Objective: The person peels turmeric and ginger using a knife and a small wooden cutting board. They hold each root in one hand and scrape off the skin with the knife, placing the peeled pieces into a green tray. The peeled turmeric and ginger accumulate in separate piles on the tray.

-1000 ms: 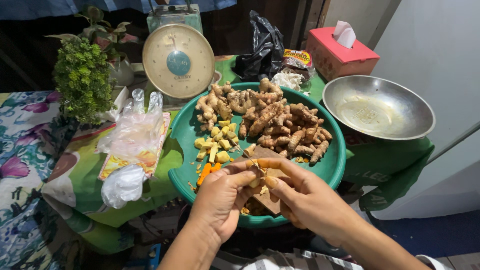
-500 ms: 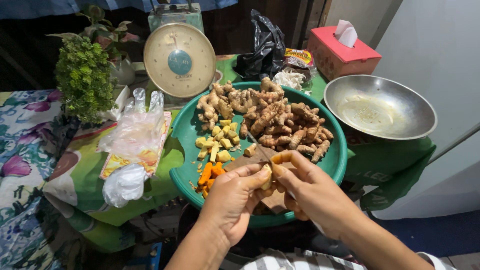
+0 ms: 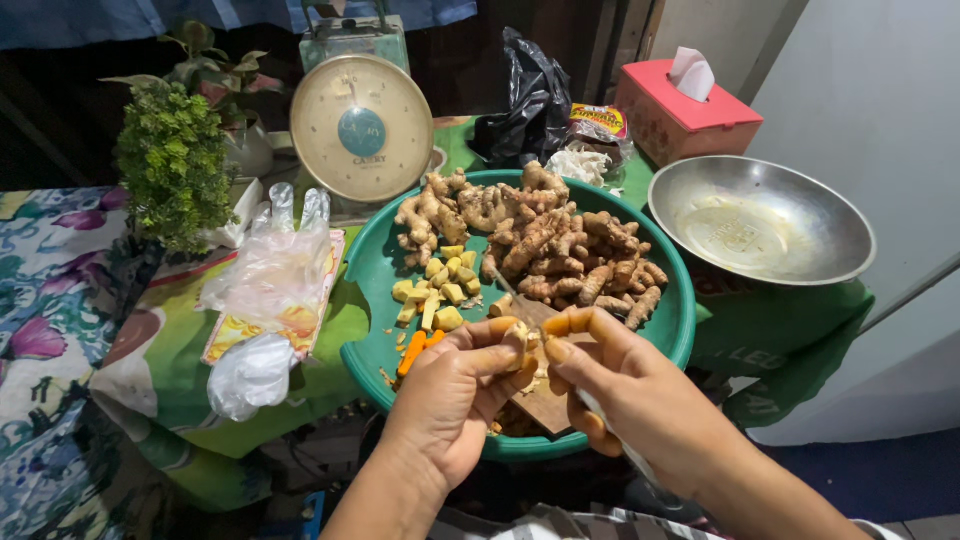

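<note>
Your left hand (image 3: 455, 395) and right hand (image 3: 640, 395) are bare, with no gloves or rings. Your fingers (image 3: 560, 325) have orange-yellow stains at the tips. Your arms have no sleeves.

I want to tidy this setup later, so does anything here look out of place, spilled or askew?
Mostly orderly. A few small scraps lie loose near the green basin's front rim, beside the orange pieces. A clear plastic bag lies crumpled over the cloth. The left hand and right hand have yellow-stained fingertips.
</note>
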